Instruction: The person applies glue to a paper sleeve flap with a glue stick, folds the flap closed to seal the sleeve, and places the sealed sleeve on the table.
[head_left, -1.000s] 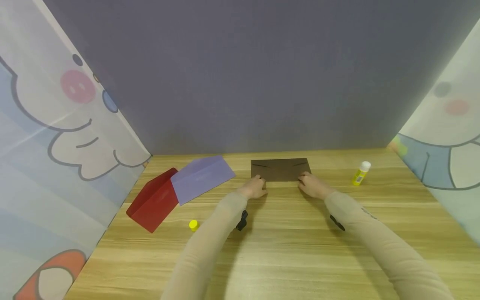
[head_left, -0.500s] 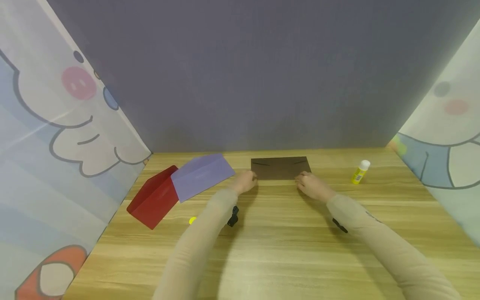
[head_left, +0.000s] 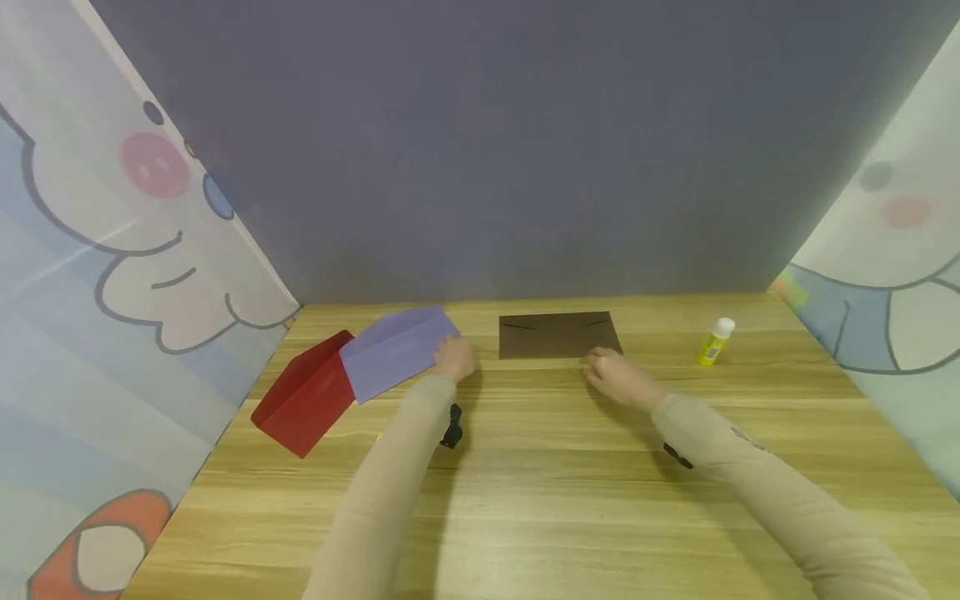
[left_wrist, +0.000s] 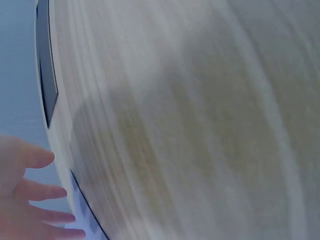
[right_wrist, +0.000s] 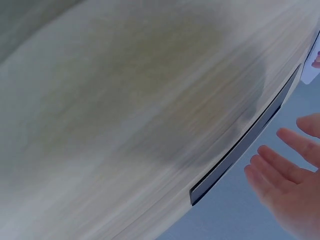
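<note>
A brown envelope (head_left: 555, 336) lies flat at the middle back of the table. Over its near right edge, in the head view, is my right hand (head_left: 617, 375); the right wrist view shows its fingers (right_wrist: 280, 167) loosely spread, holding nothing. My left hand (head_left: 455, 358) is at the right edge of a purple envelope (head_left: 393, 354), overlapping it. In the left wrist view this hand's fingers (left_wrist: 47, 192) are apart with nothing between them. The purple envelope, its flap up, overlaps a red envelope (head_left: 311, 404) with a raised flap farther left.
A yellow glue stick with a white cap (head_left: 717, 340) stands on the right side of the wooden table (head_left: 555, 500). A small yellow thing is almost hidden behind my left sleeve (head_left: 390, 475). A grey panel (head_left: 525, 150) rises behind the table, with printed cloth (head_left: 67, 333) on the left.
My left hand has left the brown envelope and moved left to the purple one. My right hand has shifted slightly left and back from the brown envelope, which stays in place.
</note>
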